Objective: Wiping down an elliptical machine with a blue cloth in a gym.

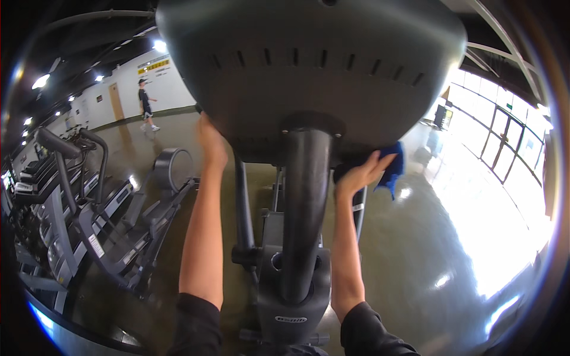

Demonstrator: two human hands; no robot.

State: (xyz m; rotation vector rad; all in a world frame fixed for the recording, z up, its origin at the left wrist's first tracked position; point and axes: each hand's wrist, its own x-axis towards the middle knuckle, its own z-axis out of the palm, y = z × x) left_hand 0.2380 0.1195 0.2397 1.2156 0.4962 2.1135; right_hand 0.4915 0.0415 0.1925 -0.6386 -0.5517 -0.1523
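The dark plastic back of an elliptical trainer's console (311, 89) fills the upper middle of the view, with a row of vent slots across it. A thick black upright post (305, 213) runs from it down to the grey base cover (294, 285). My left hand (212, 142), slightly blurred, is at the console's left edge; its fingers are partly hidden there. Below the console's lower right edge, my right hand (363, 173) has its fingers stretched over a blue cloth (394, 167), which hangs down past them. The console's front is hidden.
Another elliptical trainer (116, 236) stands to the left, with treadmills (40, 178) beyond it. A person (145, 104) in dark clothes is by the far white wall (102, 98). Glazed doors (503, 138) line the right side; the glossy floor (401, 249) reflects light.
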